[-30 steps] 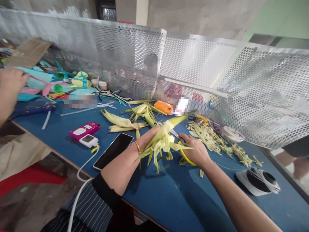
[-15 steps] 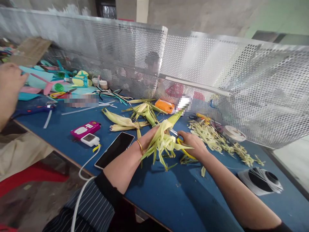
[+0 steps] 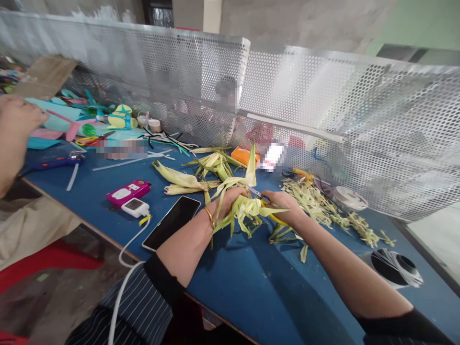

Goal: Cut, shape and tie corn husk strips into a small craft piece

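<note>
A bunch of pale green corn husks [image 3: 246,209] is gripped in my left hand [image 3: 232,197], whose fingers are partly hidden by the leaves. My right hand [image 3: 283,206] is closed around yellow-handled scissors [image 3: 255,191], with the metal blades reaching into the husks beside my left fingers. How far apart the blades are, I cannot tell. More corn husks [image 3: 179,177] lie on the blue table just beyond my left forearm. Right of my right hand is a heap of shredded husk trimmings [image 3: 309,203]. A few green scraps [image 3: 282,235] lie under my right wrist.
A black phone [image 3: 172,223], a purple power block [image 3: 128,193] and a white cable [image 3: 124,282] are left of my arm. A wire spool [image 3: 393,268] and tape roll [image 3: 348,197] stand at right. A perforated metal screen [image 3: 305,96] backs the table. Another person's hand [image 3: 19,117] is at far left.
The held husks have shifted: one long leaf that leaned right now stands upright, and others have spread leftward. My right hand with the scissors has moved slightly left.
</note>
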`<state>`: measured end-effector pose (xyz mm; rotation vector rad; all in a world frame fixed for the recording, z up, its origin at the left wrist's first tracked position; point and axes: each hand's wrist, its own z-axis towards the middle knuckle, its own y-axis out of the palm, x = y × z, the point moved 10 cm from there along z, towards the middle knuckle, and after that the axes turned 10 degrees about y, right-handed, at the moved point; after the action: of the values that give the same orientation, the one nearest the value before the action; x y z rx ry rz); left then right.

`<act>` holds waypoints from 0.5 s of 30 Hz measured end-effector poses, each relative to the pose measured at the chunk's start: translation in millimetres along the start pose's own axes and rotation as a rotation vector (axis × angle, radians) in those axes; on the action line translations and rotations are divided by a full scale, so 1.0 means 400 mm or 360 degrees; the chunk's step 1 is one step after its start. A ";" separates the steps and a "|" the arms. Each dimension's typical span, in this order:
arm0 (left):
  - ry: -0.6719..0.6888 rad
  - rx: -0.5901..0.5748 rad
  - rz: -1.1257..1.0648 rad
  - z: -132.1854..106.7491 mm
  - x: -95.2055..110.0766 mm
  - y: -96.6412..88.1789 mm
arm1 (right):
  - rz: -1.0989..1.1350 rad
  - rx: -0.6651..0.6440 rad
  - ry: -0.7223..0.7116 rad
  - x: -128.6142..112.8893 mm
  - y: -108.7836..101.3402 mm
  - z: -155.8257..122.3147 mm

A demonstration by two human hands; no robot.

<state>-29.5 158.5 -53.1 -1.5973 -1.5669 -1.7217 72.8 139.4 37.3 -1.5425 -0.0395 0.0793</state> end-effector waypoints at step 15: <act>0.0060 -0.0070 -0.0679 0.005 0.022 0.040 | 0.0283 0.0055 0.0532 0.176 0.001 0.046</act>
<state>-18.4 158.3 -38.4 -1.3045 -1.9706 -1.9916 141.4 163.0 35.7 -1.5046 0.3627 -0.0376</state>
